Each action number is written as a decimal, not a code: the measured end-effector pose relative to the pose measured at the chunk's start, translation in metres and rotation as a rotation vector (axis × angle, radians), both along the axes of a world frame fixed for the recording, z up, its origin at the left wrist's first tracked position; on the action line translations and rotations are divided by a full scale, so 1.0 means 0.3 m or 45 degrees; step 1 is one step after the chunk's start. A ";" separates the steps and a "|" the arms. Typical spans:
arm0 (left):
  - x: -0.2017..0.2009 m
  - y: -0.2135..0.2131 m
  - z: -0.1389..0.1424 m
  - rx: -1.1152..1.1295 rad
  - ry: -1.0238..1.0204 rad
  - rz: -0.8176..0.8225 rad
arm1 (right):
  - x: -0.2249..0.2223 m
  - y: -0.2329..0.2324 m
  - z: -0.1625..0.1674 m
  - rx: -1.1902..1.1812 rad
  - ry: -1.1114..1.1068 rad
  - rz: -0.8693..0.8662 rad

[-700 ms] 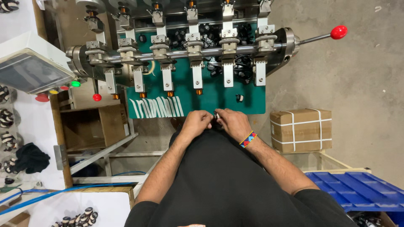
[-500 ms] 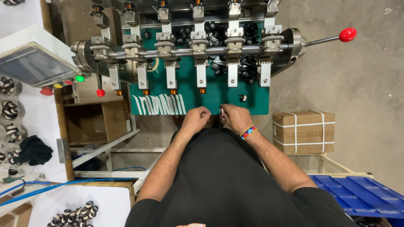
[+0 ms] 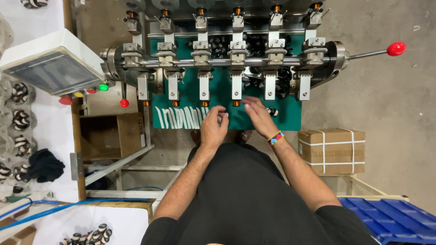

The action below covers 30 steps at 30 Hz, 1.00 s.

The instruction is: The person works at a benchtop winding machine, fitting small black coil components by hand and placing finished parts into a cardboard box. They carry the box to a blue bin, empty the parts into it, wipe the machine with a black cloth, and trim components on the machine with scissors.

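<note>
A concrete-floored workshop, with a winding machine (image 3: 227, 59) over a green tray (image 3: 290, 120): from my remote seat I see both hands at the tray's near edge, the left hand (image 3: 213, 127) with fingers curled together, though I cannot tell if they pinch anything. The right hand (image 3: 260, 117) lies flat and spread, fingertips just beside a small black-and-white bobbin (image 3: 273, 111) toward the tray's right corner. I judge the bobbin light, stiff and inclined to roll, best pinched across its end flanges rather than its wound middle.
</note>
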<state>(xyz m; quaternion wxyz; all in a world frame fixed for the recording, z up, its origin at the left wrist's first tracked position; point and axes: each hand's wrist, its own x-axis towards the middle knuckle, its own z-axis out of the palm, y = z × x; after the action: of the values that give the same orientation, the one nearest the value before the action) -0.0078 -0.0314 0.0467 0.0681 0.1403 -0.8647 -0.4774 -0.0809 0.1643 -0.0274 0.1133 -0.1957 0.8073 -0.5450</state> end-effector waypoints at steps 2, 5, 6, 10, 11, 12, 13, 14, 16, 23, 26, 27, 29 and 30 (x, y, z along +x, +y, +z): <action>0.010 -0.023 0.024 0.062 0.030 -0.069 | -0.010 -0.098 -0.017 -0.225 -0.376 0.017; 0.042 -0.099 0.089 0.024 0.257 -0.207 | 0.039 -0.200 -0.029 -0.244 -0.494 -0.256; 0.046 -0.131 0.110 -0.012 0.370 -0.258 | 0.060 -0.208 -0.022 -0.369 -0.561 -0.268; 0.059 -0.297 0.179 0.081 0.385 -0.746 | 0.207 -0.219 0.062 -0.771 -1.241 -0.098; 0.056 -0.332 0.185 0.131 0.373 -0.858 | 0.229 -0.216 0.087 -0.835 -1.507 -0.002; 0.056 -0.363 0.189 0.182 0.353 -0.967 | 0.241 -0.224 0.108 -0.876 -1.611 0.113; 0.053 -0.391 0.186 0.242 0.274 -1.019 | 0.246 -0.234 0.126 -0.925 -1.709 0.231; 0.052 -0.417 0.182 0.296 0.197 -1.074 | 0.245 -0.254 0.143 -0.978 -1.797 0.356; 0.059 -0.455 0.163 0.411 0.106 -1.055 | 0.232 -0.306 0.170 -1.015 -1.842 0.373; 0.078 -0.505 0.052 0.551 0.047 -0.478 | 0.370 -0.474 0.281 -0.023 -0.551 -0.215; 0.073 -0.508 0.002 0.953 -0.111 -0.413 | 0.444 -0.452 0.286 0.042 -0.539 -0.090; 0.075 -0.509 -0.012 1.143 -0.181 -0.419 | 0.446 -0.438 0.277 0.002 -0.579 -0.087; 0.081 -0.511 -0.032 1.213 -0.410 -0.687 | 0.408 -0.417 0.249 -0.099 -0.641 -0.072; 0.085 -0.508 -0.038 1.241 -0.528 -0.816 | 0.379 -0.409 0.236 -0.032 -0.581 -0.091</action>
<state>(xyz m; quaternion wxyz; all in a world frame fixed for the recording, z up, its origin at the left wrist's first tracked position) 0.0176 -0.1837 0.0354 -0.3202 -0.0213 -0.5414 -0.7771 0.0328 0.0415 0.0434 0.2710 -0.0402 0.7603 -0.5890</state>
